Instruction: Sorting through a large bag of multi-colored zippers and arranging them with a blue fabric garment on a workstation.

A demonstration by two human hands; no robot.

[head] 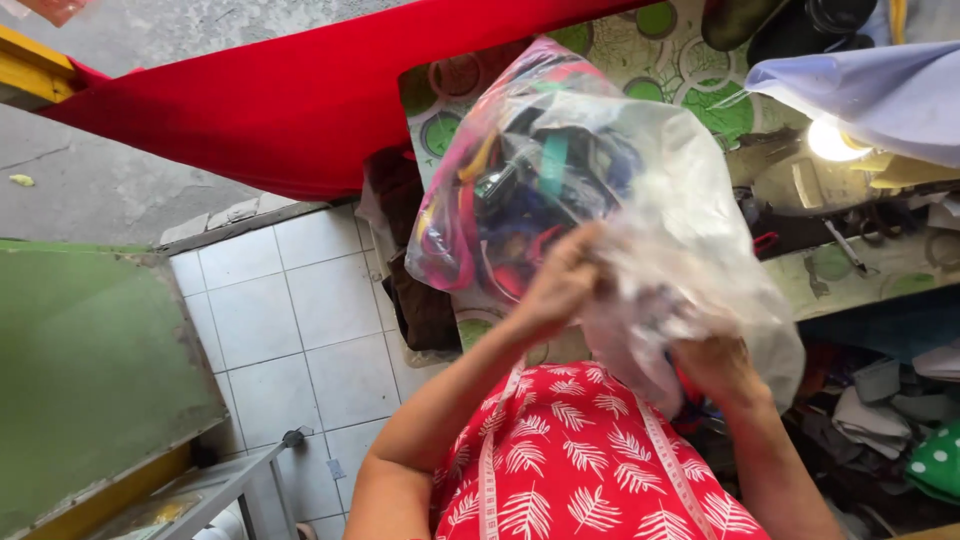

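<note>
Clear, crinkled plastic filled both hands; the left hand (556, 285) was clenched on the gathered neck of a transparent bag (600, 210), fingers curled into the film, while the right hand (712, 365) gripped the loose lower folds just beside it — both were grasping the bag, neither released. The bag was held up in front of the chest, its bulk rising up and away to the left from the hands, so its long axis ran on a slant from the right hand's bunched end to the rounded top; the left hand sat nearer the filled part. Inside lay a tangle of coloured straps and ribbons (510, 200) — pink, yellow, teal, blue and red; single pieces could not be told apart. A white measuring tape (488, 470) hung over the red leaf-patterned garment (580, 460) below. Behind the bag stood a table with a green circle-patterned cover (700, 90), a lit bulb (832, 140) at its right, red cloth (300, 110) stretched above, and white floor tiles (290, 320) at the left.
</note>
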